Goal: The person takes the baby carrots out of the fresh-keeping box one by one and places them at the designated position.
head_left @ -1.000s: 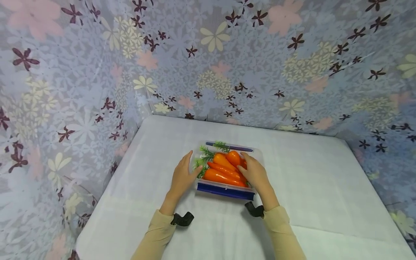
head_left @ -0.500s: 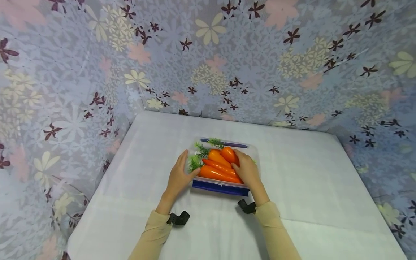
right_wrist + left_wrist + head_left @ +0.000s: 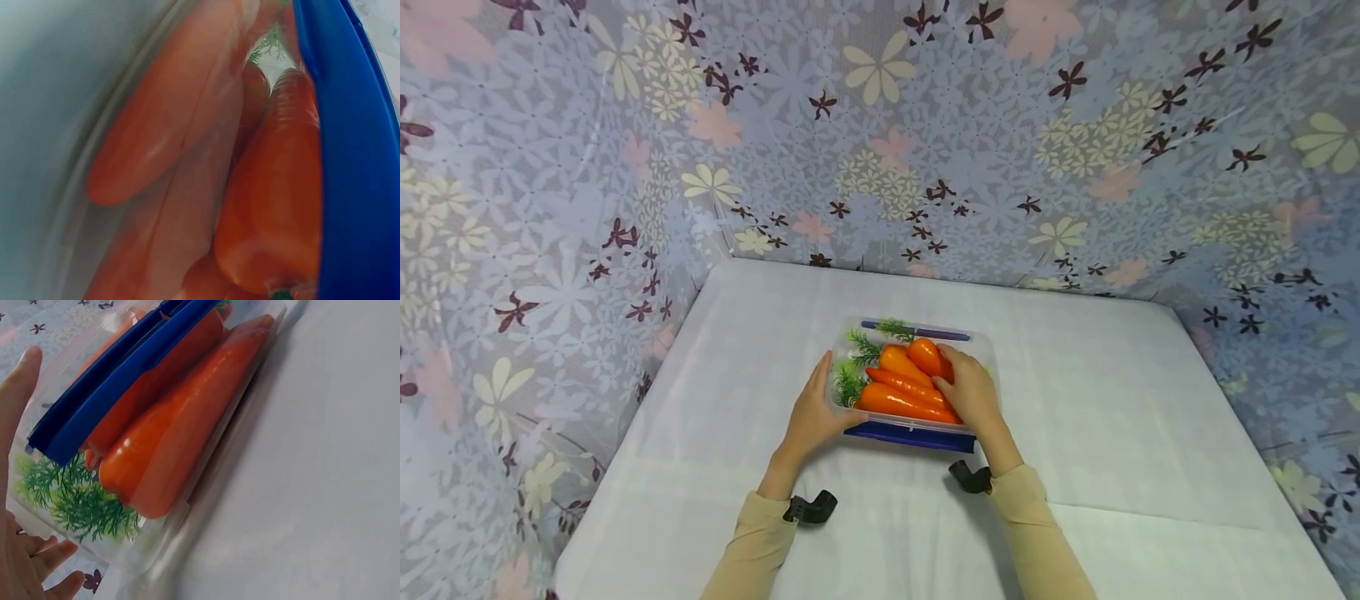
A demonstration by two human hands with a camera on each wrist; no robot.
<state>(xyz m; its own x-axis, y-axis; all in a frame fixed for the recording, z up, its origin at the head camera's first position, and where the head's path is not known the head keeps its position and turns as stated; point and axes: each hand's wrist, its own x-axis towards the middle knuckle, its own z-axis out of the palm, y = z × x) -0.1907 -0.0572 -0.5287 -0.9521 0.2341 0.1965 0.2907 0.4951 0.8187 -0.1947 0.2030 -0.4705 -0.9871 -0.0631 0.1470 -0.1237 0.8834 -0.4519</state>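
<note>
A clear plastic container (image 3: 992,342) with blue latch flaps (image 3: 910,435) stands uncovered on the table, holding several orange carrots (image 3: 898,402) with green leafy tops (image 3: 850,383). My left hand (image 3: 811,421) grips its front left corner, thumb along the front rim and fingers along the left wall. In the left wrist view the fingers (image 3: 53,562) show beside that wall. My right hand (image 3: 972,392) reaches in from the right and holds the carrot at the back right (image 3: 927,358) between thumb and fingers. The right wrist view shows carrots (image 3: 269,200) through the wall; the right hand is out of that view.
A white cloth (image 3: 1120,400) covers the table under the container. Behind it and on the left hangs floral fabric (image 3: 880,167). Black camera mounts (image 3: 811,507) sit on both wrists, close over the cloth.
My left hand has closed in on the container's corner, its thumb coming down to the front rim. My right hand has moved further in and taken hold of the back right carrot.
</note>
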